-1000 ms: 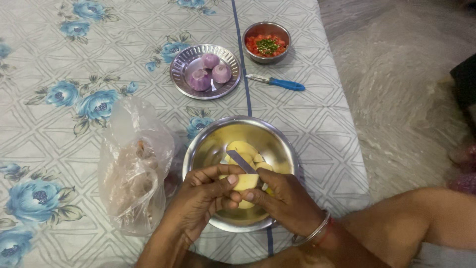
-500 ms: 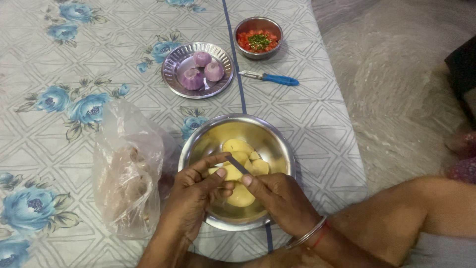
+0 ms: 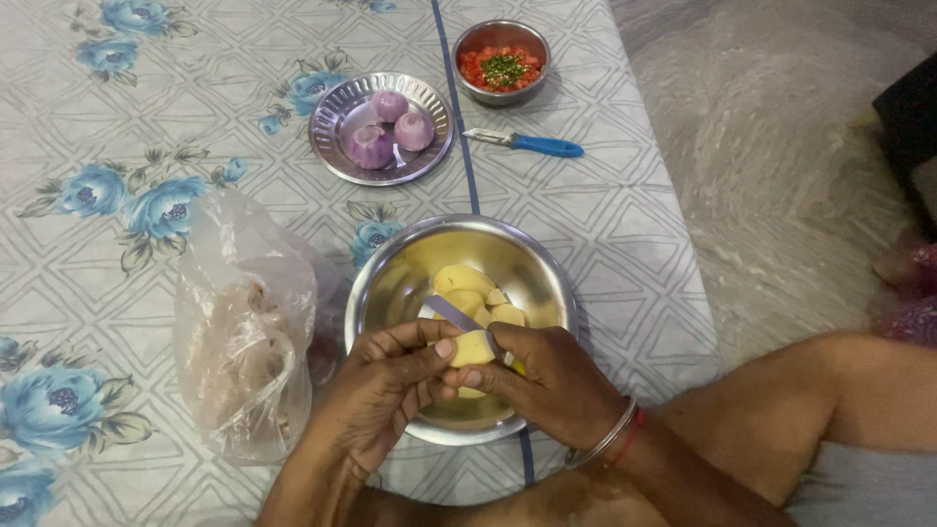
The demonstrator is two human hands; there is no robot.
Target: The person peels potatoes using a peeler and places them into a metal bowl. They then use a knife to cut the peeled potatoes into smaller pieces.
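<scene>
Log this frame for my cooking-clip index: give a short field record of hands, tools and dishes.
left hand: grips potato
right hand: holds knife, blade against potato
bowl: steel, under both hands, holds peeled potato pieces
plate: three peeled onions
small bowl: chopped red and green bits
peeler: blue handle, lying on cloth
bag: clear plastic, left of bowl

Soft even light, faint shadows — slightly blurry

Pale floral cloth with blue roses and diamond pattern, grey shaggy rug beside it, soft dim light
</scene>
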